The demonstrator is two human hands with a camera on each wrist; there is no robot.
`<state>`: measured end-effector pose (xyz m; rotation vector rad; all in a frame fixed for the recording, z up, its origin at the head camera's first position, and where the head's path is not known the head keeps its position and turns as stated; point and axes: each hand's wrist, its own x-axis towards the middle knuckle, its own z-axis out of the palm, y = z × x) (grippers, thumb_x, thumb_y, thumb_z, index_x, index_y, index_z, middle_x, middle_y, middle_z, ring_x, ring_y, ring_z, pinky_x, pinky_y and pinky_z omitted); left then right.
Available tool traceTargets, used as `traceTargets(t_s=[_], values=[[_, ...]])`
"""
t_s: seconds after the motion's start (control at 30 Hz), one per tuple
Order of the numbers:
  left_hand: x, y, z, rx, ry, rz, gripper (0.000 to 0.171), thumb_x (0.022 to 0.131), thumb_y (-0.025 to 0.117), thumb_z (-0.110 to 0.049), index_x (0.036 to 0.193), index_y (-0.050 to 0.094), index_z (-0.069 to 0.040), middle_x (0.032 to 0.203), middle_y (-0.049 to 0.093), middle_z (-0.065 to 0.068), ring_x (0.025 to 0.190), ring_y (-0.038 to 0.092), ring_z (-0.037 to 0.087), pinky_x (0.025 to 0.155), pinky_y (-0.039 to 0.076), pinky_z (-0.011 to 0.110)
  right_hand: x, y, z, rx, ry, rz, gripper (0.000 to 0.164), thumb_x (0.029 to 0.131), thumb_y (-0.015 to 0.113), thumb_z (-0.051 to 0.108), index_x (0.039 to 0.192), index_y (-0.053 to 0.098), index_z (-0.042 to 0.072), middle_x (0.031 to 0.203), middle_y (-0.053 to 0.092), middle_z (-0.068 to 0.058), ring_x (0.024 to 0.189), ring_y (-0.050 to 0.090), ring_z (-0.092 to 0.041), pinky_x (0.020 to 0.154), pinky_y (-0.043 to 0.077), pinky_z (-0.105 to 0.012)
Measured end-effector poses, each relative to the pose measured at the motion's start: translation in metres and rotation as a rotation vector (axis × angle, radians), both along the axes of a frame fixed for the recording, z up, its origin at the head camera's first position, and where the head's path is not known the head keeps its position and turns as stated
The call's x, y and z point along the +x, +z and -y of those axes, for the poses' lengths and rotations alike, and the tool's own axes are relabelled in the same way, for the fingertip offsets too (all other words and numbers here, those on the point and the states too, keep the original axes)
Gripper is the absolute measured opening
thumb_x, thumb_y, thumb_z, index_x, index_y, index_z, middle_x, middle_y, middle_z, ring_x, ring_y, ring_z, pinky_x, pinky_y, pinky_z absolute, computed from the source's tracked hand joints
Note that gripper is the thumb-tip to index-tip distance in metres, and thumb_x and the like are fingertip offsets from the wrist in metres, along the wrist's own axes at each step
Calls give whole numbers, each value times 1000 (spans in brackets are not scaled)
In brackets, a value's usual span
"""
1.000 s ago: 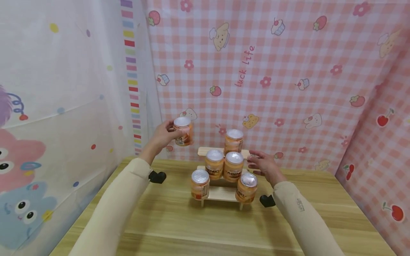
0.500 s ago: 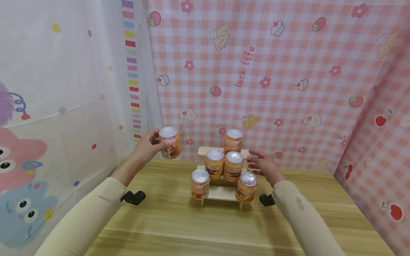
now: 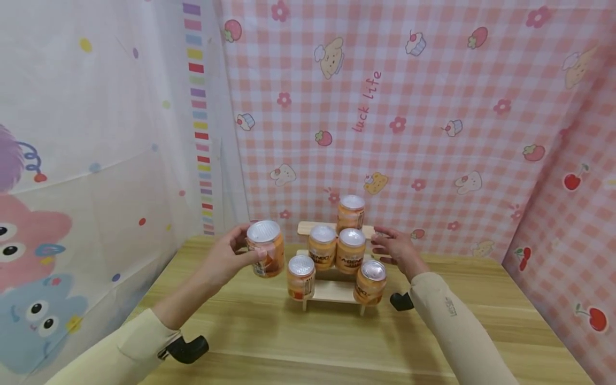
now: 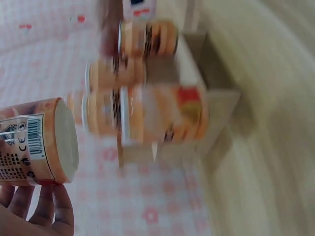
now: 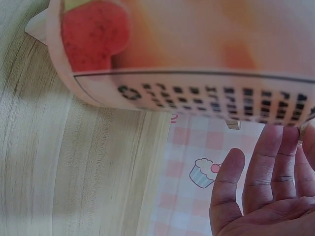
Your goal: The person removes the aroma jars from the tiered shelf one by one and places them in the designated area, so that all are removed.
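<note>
In the head view my left hand (image 3: pixel 228 262) grips an orange-labelled can (image 3: pixel 269 262) with a silver lid, upright above the table, left of a stepped wooden stand (image 3: pixel 334 291). The left wrist view shows the barcode on this can (image 4: pixel 29 142), with fingers (image 4: pixel 54 209) round it. Like cans fill parts of the stand: one on the top step (image 3: pixel 351 214), two side by side on the middle, one at each end of the bottom. My right hand (image 3: pixel 401 250) stays by the stand's right end, fingers extended; whether they touch it is unclear.
The wood-grain table (image 3: pixel 298 347) carries the stand. Behind it hangs a pink checked cloth (image 3: pixel 423 155), and a white patterned cloth (image 3: pixel 125 214) closes the left side. Black camera mounts (image 3: pixel 187 350) jut from both wrists.
My left hand has carried its can first left and downward, then lower and back right, toward the bottom-left can on the stand. My right hand and the other cans have stayed put.
</note>
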<state>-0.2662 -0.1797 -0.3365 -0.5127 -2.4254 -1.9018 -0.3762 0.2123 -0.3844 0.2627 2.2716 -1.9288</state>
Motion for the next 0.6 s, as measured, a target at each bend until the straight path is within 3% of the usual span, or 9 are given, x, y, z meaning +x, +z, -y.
traceTargets(t_s=[0.33,0.6], values=[[33,-40,-42,75,-168,78,68,83,81,-14,140,46,3,122,60,16,101,61,26,86,55,34,-2,0,0,-1,2,-3,49,103,56,21,150,44,14,136,57,-19,112,63,-30,99,46,-51],[48,-74,-75,184,-261,145,68,81,82,-12,138,47,2,121,61,12,100,62,25,87,53,34,2,2,0,7,8,10,49,103,55,22,151,44,15,140,54,-20,99,66,-21,102,44,-52]])
